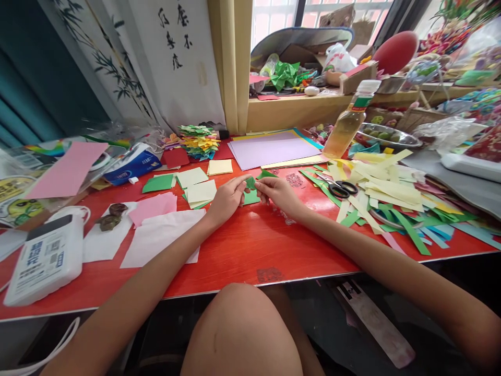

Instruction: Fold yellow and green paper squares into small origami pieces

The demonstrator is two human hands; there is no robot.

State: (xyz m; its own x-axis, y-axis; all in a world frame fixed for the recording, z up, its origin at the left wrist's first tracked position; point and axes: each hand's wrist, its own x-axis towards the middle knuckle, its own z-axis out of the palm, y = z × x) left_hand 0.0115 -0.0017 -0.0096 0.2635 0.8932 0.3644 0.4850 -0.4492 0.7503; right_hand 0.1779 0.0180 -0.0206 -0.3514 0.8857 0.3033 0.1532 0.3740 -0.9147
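Between my hands is a small piece of folded green paper [250, 183], partly covered by fingers. My left hand [230, 196] is closed on its left side, thumb and fingers pinching it. From the other side my right hand [279, 194] pinches the same paper at its edge. Below the hands a green paper square [251, 197] lies on the red table. Left of my left hand lie pale cream paper squares [200, 193], partly over green ones. Another green sheet [268, 174] shows just behind my right hand.
Scissors [340, 188] with black handles rest among paper strips [399, 188] on the right. A tilted bottle [348, 125] stands behind them. Large lilac sheets [270, 149] and a stack of folded paper pieces [199, 142] lie at the back. A white device [47, 258] sits left.
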